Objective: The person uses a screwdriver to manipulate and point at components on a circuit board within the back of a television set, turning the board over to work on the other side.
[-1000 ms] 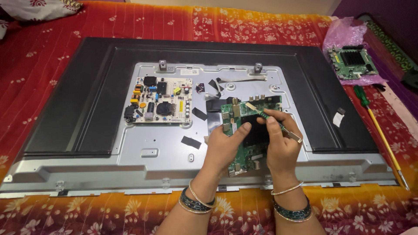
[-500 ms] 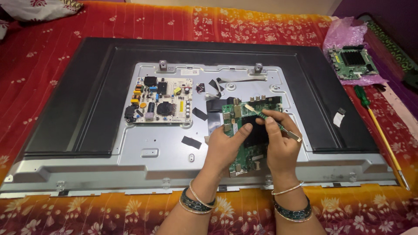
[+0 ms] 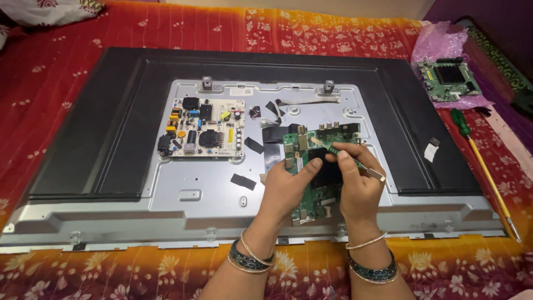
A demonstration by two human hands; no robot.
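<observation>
Red and orange flowered bedspread (image 3: 66,83) all round, spread over a bed; a purple cloth at far right. On it, face down, a large flat TV (image 3: 111,128), black rim outward, its bare metal back plate (image 3: 194,205) uppermost.

Right at the hands, on the plate: a green board (image 3: 316,166), lying flat under both. Long axis running away from the body, slightly tilted, near end toward the wrists, far end with its row of sockets pointing up the picture. Left hand (image 3: 288,186) closed on the board's left edge, thumb pressed on top, fingers curled under or beside it — cannot tell which. Right hand (image 3: 358,186) pinched narrow round a slim green-handled tool (image 3: 347,158), its tip down on the board's upper middle, its metal end sticking out to the right past the knuckles. Both hands equally near the board; the tool's point just ahead of the left thumb. Bangles on both wrists.

Left of the hands, well apart: a pale power board (image 3: 202,128) fixed to the plate, crowded with parts. Between it and the green board, black tape patches (image 3: 243,181) and a flat ribbon cable (image 3: 288,105) lying loose.

Far right of the hands, off the TV: a pink bag (image 3: 438,47) lying open, with a second green board (image 3: 449,78) resting on it. Nearer, beside the TV's right edge, a long screwdriver (image 3: 483,166), green handle away, yellow shaft toward the body.
</observation>
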